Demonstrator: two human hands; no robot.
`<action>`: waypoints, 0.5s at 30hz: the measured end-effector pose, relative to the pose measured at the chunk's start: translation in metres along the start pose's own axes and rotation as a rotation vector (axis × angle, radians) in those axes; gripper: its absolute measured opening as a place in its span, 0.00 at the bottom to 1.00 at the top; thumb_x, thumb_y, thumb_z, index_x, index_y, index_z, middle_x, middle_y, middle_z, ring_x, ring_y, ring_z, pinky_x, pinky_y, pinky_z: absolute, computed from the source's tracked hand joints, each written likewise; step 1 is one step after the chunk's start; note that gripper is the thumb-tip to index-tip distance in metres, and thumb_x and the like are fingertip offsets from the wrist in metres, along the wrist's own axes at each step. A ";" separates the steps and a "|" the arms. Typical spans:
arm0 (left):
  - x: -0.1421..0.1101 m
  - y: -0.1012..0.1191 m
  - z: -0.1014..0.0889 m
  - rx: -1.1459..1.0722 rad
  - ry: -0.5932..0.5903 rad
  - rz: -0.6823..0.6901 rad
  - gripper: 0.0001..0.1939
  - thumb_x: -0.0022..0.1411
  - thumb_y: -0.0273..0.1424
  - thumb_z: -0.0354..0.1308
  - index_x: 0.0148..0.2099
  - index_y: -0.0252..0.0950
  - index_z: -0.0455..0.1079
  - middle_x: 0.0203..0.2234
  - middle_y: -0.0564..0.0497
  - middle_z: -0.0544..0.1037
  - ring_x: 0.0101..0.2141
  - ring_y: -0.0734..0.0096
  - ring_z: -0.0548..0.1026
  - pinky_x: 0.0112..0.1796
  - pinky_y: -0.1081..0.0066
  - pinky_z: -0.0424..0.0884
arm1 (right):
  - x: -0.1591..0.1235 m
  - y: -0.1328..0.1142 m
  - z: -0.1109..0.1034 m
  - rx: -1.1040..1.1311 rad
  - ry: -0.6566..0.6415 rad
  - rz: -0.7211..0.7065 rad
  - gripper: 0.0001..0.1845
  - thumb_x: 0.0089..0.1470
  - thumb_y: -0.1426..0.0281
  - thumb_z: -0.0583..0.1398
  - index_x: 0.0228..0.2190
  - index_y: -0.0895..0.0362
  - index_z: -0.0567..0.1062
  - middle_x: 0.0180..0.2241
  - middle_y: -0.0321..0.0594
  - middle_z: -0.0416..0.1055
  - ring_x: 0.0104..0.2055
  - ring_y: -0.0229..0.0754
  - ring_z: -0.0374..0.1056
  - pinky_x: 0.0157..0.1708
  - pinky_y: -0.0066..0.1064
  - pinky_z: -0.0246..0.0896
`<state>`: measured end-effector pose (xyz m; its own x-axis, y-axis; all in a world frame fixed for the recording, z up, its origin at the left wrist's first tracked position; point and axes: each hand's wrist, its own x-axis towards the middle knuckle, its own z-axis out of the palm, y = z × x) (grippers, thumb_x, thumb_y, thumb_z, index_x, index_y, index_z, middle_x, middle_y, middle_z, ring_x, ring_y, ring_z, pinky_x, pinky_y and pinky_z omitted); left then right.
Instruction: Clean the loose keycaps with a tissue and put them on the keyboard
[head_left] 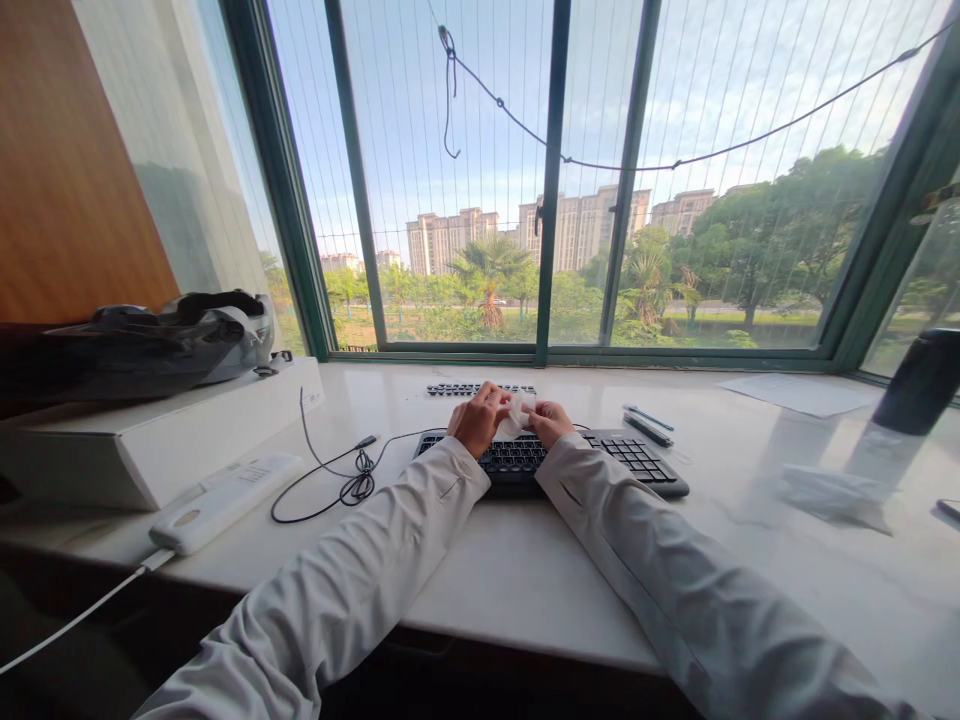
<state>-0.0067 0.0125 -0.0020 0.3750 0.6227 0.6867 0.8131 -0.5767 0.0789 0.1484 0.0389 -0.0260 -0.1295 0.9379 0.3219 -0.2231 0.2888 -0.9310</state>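
Head view: one white crumpled wad (516,412), tissue or thin film, I cannot tell which, held above a black keyboard (641,458) on the pale table (480,580). The fingers of my left hand (474,425) are pinched on its left side; those of my right hand (553,424) are pinched on its right side, both wrists reaching out from light grey sleeves (405,530). Behind my hands, one row of dark keys (444,390), partly hidden. Containers: one white box (150,450), at left, interior hidden, its top carrying a dark bundle (150,355) with a grey-and-black strapped article (244,325) at the right end, whether in or on the bundle I cannot tell; one translucent plastic bag (836,495), lying flat at right, contents too blurred to name; one black bottle (921,380), far right, contents hidden by its dark wall. Also listed: one white power strip (225,500), just in front of the box, with a white cord (75,618) leading off lower left; one black cable (358,485), looped, between strip and keyboard; one blue pen (645,414) and one dark pen-like item (649,430), side by side behind the keyboard's right end; one white sheet (795,395), near the window (551,250).
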 end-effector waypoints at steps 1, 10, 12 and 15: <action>0.000 0.000 0.000 -0.012 0.002 0.002 0.15 0.66 0.40 0.46 0.48 0.39 0.66 0.44 0.48 0.71 0.36 0.65 0.74 0.31 0.71 0.67 | 0.000 0.001 -0.001 -0.004 0.009 -0.008 0.24 0.26 0.53 0.70 0.21 0.60 0.78 0.20 0.38 0.73 0.27 0.43 0.70 0.31 0.35 0.67; 0.000 0.000 0.002 -0.020 -0.020 0.024 0.12 0.65 0.37 0.49 0.47 0.39 0.66 0.44 0.47 0.71 0.36 0.64 0.74 0.31 0.69 0.68 | 0.000 0.000 -0.005 -0.092 0.031 -0.006 0.20 0.29 0.57 0.70 0.23 0.61 0.79 0.19 0.38 0.73 0.26 0.43 0.69 0.30 0.33 0.66; 0.001 0.000 0.001 -0.046 -0.003 0.019 0.12 0.65 0.38 0.49 0.46 0.38 0.67 0.43 0.47 0.72 0.36 0.64 0.74 0.32 0.69 0.68 | 0.000 0.000 -0.001 -0.037 0.026 -0.024 0.18 0.29 0.58 0.69 0.22 0.59 0.78 0.20 0.38 0.73 0.29 0.44 0.71 0.32 0.34 0.67; 0.001 0.000 -0.001 -0.082 0.021 0.005 0.12 0.65 0.38 0.50 0.45 0.38 0.68 0.42 0.48 0.72 0.37 0.65 0.74 0.32 0.70 0.68 | 0.001 0.001 0.002 0.028 0.033 0.024 0.15 0.29 0.61 0.69 0.20 0.58 0.76 0.20 0.38 0.73 0.30 0.45 0.72 0.34 0.34 0.69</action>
<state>-0.0068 0.0127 -0.0002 0.3688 0.6086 0.7025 0.7714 -0.6221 0.1339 0.1466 0.0395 -0.0263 -0.1033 0.9504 0.2935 -0.2476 0.2612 -0.9330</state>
